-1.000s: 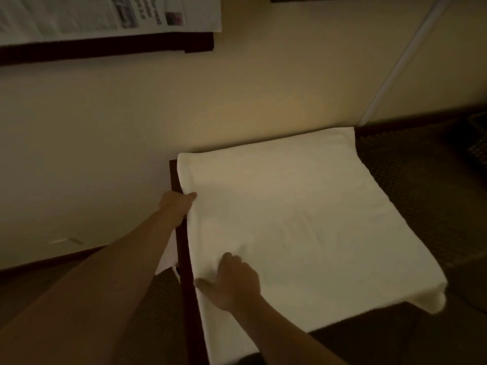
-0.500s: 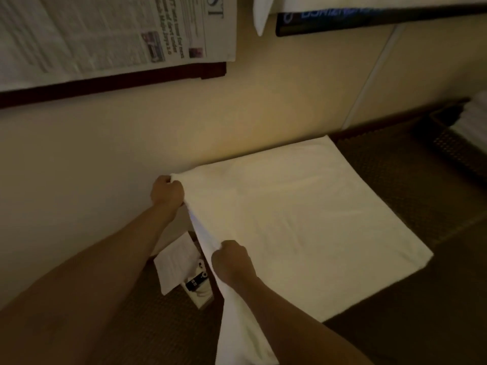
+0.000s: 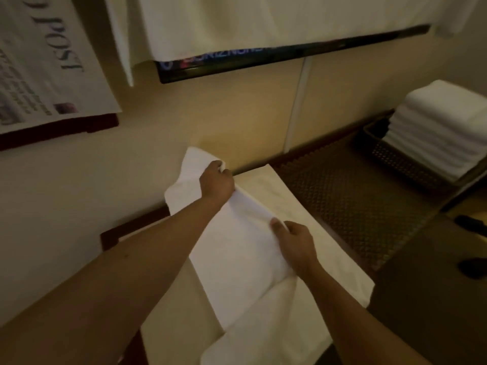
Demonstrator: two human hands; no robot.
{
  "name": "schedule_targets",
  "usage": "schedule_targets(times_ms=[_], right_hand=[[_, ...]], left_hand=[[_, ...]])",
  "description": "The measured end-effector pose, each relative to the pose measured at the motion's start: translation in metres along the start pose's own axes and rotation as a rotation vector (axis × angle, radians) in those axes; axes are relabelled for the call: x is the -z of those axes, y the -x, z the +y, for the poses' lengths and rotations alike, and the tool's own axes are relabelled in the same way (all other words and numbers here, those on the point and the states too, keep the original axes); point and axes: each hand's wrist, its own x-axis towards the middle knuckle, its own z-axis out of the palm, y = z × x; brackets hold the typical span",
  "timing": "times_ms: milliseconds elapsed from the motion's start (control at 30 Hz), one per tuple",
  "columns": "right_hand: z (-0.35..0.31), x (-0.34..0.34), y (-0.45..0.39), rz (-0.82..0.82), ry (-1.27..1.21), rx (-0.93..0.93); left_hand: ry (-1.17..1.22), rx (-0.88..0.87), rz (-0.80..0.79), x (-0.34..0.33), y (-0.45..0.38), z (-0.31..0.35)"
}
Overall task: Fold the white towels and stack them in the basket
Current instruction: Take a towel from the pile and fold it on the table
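Observation:
A white towel lies across the dark woven surface in front of me, its left edge lifted and carried over toward the right. My left hand grips the far corner of that raised edge. My right hand pinches the same edge nearer to me. At the far right stands a dark woven basket with a stack of several folded white towels in it.
A wall runs along the back, with a newspaper on a dark ledge at the left. More white cloth hangs over a dark bar with lettering at the top. Dark objects lie at the right edge.
Both hands have taken hold of the towel's left edge, lifted it and carried it rightward over the towel. The view has turned right, so the basket with stacked towels is now in sight.

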Motion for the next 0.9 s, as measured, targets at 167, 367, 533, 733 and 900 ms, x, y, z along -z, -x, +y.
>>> schedule_targets(times_ms=[167, 367, 533, 733, 900], right_hand=[[0.086, 0.059, -0.082, -0.061, 0.269, -0.253], [0.092, 0.053, -0.201, -0.316, 0.473, -0.301], [0.047, -0.005, -0.301, -0.372, 0.433, -0.111], [0.021, -0.037, -0.352, -0.306, 0.274, 0.092], [0.046, -0.026, -0.341, -0.130, 0.185, 0.113]], left_hand=[[0.010, -0.037, -0.422, -0.136, -0.006, 0.024], [-0.213, -0.165, -0.230, -0.135, -0.055, -0.044], [-0.768, -0.083, -0.065, -0.052, -0.119, -0.100], [-1.036, 0.045, -0.251, -0.027, -0.154, -0.118], [-1.000, 0.110, -0.226, -0.030, -0.157, -0.121]])
